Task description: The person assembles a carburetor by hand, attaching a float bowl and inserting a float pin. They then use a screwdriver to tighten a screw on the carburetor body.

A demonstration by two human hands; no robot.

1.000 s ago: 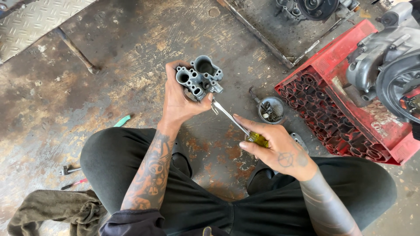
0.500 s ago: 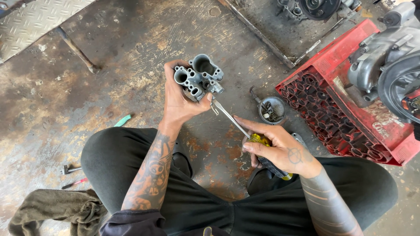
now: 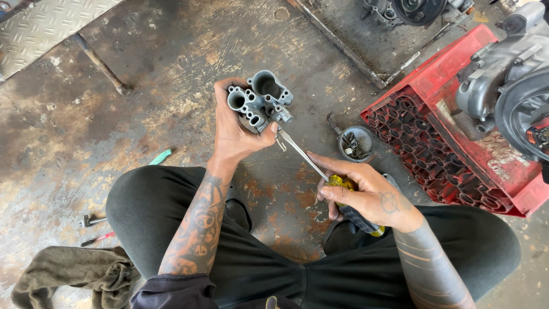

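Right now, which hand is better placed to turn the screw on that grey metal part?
The right hand. It already grips the yellow-and-black-handled screwdriver, whose tip meets the grey metal carburetor body. The left hand is busy holding that part.

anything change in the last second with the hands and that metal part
Hardly anything. The right hand shifted slightly on the screwdriver, fingers closing a bit more round its handle. The left hand holds the grey metal part in the same spot, screwdriver tip at its side. Small bowl and red crate unmoved.

No packages, labels, signs, screens visible.
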